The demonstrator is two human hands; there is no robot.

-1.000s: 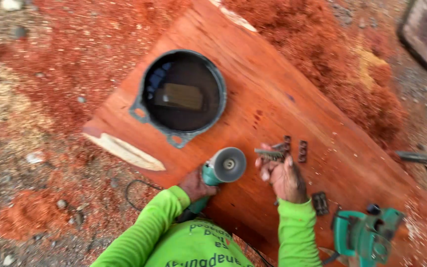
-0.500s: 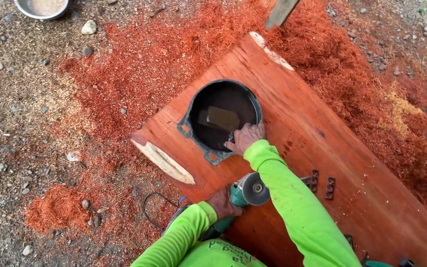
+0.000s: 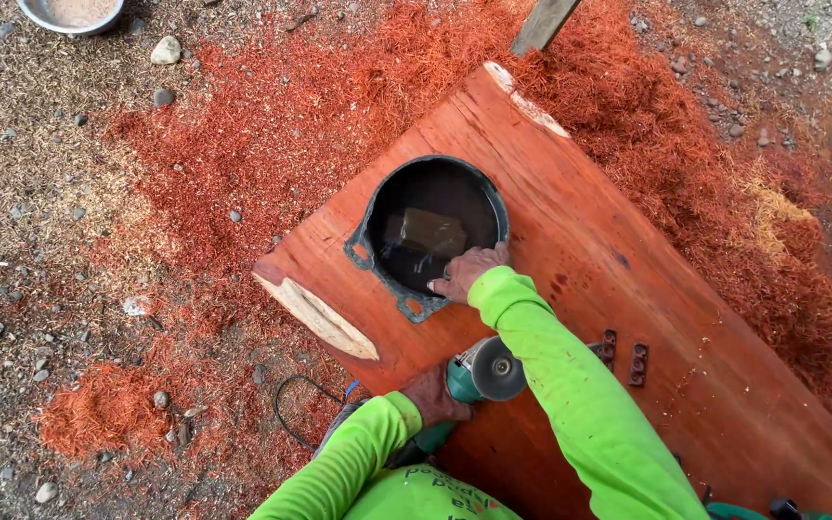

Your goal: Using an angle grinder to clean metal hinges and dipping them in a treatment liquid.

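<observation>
gravel ground [image 3: 40, 183] strewn with red sawdust [image 3: 272, 125] fills the frame, and a broad reddish wooden slab [image 3: 589, 250] lies on it, running from the upper centre down to the lower right corner. near the slab's upper left end sits a dark round basin [image 3: 432, 229] with a greenish rim, holding dark liquid and a rectangular block [image 3: 426, 231] lying in it. your right hand [image 3: 469, 272] reaches across to the basin's lower right rim, fingers curled loosely and touching the rim, gripping nothing that can be made out. your left hand [image 3: 433, 397] is at the lower centre of the frame, closed around the body of a green angle grinder [image 3: 479, 374], whose round grey disc faces up and rests against the slab's lower edge, just beside your right forearm. both arms wear bright lime-green sleeves [image 3: 570, 385]. a dark cord [image 3: 291, 409] loops over the sawdust to the left of the grinder. two small dark metal pieces [image 3: 625, 356] lie on the slab to the right of your right sleeve, close together. a pale patch of raw wood [image 3: 320, 316] shows on the slab's left corner. a metal bowl [image 3: 71, 13] sits at the top left edge, and a grey plank [image 3: 543, 23] juts in at the top centre.
</observation>
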